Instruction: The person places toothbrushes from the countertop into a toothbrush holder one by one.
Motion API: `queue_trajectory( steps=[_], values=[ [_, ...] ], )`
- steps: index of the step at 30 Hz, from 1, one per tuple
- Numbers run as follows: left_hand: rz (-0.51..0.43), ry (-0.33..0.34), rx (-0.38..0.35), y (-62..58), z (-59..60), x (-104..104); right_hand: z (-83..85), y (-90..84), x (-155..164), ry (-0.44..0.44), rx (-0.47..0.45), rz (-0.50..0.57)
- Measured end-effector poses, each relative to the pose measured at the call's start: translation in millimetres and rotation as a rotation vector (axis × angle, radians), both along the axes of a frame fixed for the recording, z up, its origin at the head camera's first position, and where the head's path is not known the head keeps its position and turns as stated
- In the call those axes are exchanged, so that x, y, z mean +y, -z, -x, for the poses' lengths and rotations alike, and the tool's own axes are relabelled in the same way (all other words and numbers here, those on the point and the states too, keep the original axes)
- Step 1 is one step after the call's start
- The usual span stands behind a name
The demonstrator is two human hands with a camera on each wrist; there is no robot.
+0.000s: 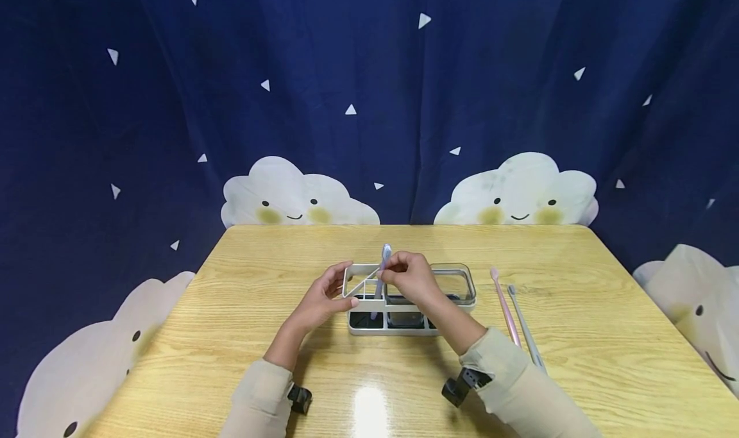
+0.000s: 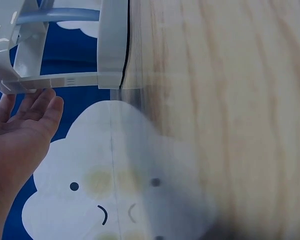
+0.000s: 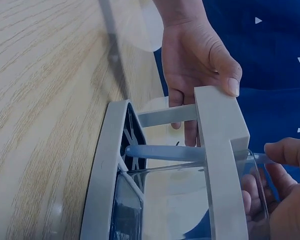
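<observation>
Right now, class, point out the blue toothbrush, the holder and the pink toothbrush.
blue toothbrush (image 1: 385, 256), head view, on its head.
holder (image 1: 465, 277), head view, on its right rim.
pink toothbrush (image 1: 503, 304), head view, on its handle.

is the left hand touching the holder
Touching: the right wrist view shows the left hand with its thumb pressed on the holder top frame.

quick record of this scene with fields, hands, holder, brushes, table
left hand: left hand grips the left end of the holder's top frame
right hand: right hand pinches the blue toothbrush near its head
blue toothbrush: upright, handle down inside a left compartment of the holder
holder: white toothbrush holder with clear walls, near the table's middle
other brushes: pink toothbrush and grey toothbrush lie side by side on the table, right of the holder
table: wooden table
backdrop: dark blue curtain with cloud faces
</observation>
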State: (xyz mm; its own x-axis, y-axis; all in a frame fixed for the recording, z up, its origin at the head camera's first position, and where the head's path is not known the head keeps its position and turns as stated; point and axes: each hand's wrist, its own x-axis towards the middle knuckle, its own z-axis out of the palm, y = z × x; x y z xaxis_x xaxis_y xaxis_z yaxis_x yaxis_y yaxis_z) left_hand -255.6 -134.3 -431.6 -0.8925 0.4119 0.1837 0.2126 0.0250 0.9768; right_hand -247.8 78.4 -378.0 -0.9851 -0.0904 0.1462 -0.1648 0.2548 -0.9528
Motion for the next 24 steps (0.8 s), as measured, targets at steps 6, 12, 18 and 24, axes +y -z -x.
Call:
queue_trajectory(
  steps=[6,12,18,24],
  values=[
    [0.022,0.001,0.007,-20.3,-12.3,2.5,0.1,-0.9,0.6,-0.013,-0.007,0.008],
    [0.013,-0.012,0.032,3.3,0.2,-0.9,0.4,-4.4,7.4,-0.039,-0.055,0.119],
    [0.016,-0.009,0.002,-2.7,-7.6,-0.6,-2.3,-13.9,23.8,-0.061,-0.103,0.189],
    [0.036,-0.002,0.004,-19.2,-14.4,3.3,-5.1,-21.8,41.4,-0.102,-0.088,0.163]
  ],
)
